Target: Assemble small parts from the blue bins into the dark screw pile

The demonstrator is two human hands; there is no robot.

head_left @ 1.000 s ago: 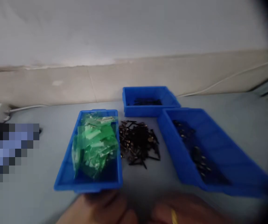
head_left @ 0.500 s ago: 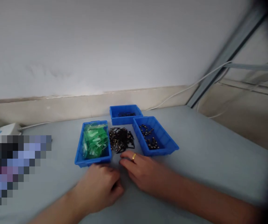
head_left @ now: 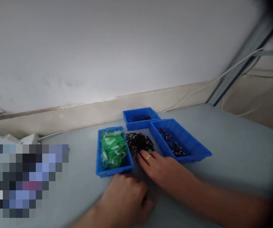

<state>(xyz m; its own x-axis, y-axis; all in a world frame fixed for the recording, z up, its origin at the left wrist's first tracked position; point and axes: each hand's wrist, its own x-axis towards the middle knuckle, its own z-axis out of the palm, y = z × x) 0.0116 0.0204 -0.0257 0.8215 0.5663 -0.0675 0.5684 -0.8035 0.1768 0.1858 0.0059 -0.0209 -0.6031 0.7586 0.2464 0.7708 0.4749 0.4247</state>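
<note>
My left hand [head_left: 127, 196] is curled into a fist on the table, close to the front of the blue bin with green plastic packets [head_left: 114, 148]. Whatever it may hold is hidden inside the fingers. My right hand [head_left: 159, 167], with a gold ring, lies palm down. Its fingers are stretched out, their tips at the near edge of a pile of small black and metallic screw-like parts [head_left: 140, 142]. The thumb is hidden, and nothing shows in that hand.
To the right of the pile stands a blue bin [head_left: 193, 144] with small metallic pieces. Another blue bin [head_left: 138, 126] with dark parts sits behind, near the wall. A white cable [head_left: 198, 90] runs past a metal frame post [head_left: 231, 79]. A pixelated patch covers the left side.
The view has swung left, so the bins appear further right. My right hand's fingertips have moved forward to the pile. My left hand stays closed near the packet bin.
</note>
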